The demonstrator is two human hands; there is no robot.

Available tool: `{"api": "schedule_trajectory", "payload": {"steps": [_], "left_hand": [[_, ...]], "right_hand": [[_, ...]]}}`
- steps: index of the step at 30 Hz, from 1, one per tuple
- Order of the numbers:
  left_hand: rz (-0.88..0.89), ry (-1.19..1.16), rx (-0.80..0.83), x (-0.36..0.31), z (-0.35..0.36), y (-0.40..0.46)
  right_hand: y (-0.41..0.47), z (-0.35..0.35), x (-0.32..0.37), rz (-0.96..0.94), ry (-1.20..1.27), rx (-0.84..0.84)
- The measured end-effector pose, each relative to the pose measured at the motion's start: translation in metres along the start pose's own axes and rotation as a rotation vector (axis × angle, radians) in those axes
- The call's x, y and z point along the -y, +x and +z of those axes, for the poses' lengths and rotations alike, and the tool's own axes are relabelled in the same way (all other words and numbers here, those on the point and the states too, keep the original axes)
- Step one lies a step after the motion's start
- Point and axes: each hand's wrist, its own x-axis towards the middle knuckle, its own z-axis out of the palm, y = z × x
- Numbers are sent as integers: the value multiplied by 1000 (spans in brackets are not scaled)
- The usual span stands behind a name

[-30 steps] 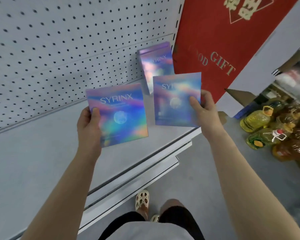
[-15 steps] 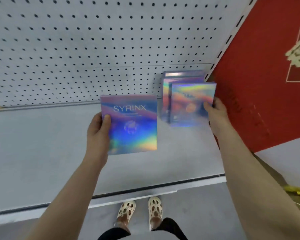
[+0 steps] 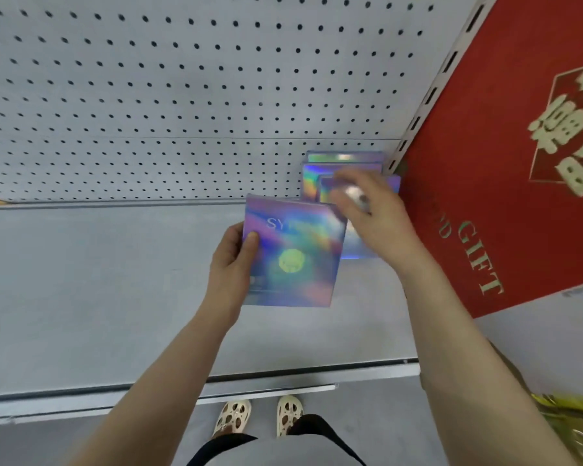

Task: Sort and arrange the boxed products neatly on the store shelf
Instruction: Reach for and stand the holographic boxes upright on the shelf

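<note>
1. Both forearms are bare; no sleeve, watch or ring shows on the left hand (image 3: 231,264) or the right hand (image 3: 377,213).
2. Dark shorts (image 3: 312,432) below a light grey top (image 3: 276,452).
3. Cream perforated clogs (image 3: 233,417).

Iridescent purple-blue box (image 3: 293,257); grey dotted pegboard (image 3: 182,95); red gift panel (image 3: 505,163)

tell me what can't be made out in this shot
- Head view: right hand is motion-blurred; its grip cannot be told.
- Front stacked box is mostly hidden by that hand and the held box.
- The held box's lettering is blurred after "SY".
- Red gift box is cut by the right edge.
</note>
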Motion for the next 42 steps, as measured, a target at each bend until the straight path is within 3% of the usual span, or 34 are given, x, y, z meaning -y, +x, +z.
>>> {"api": "schedule_trajectory", "payload": {"steps": [2,4,14,18,25,29,33,36,42], "left_hand": [[20,7,36,4,10,0],[41,19,59,9,17,1],[-80,257,152,44,47,2],[-98,302,159,42,56,6],[-59,313,162,42,60,7],[-95,381,162,45,54,5],[-39,411,88,42,32,-9],[-4,413,4,40,-5,-34],[-48,409,-280,43,-112,-104]], "right_hand": [[1,-3,6,87,5,281],[1,-7,2,100,-12,352],[17,-20,-35,32,-190,270],[24,-13,-48,1,-393,115],[25,3,-49,-125,-341,-69],[19,10,-53,-140,-466,-149],[-1,23,-48,-170,-490,-282],[-27,45,-35,-219,-432,-292],[-101,134,16,-289,-213,3]]}}
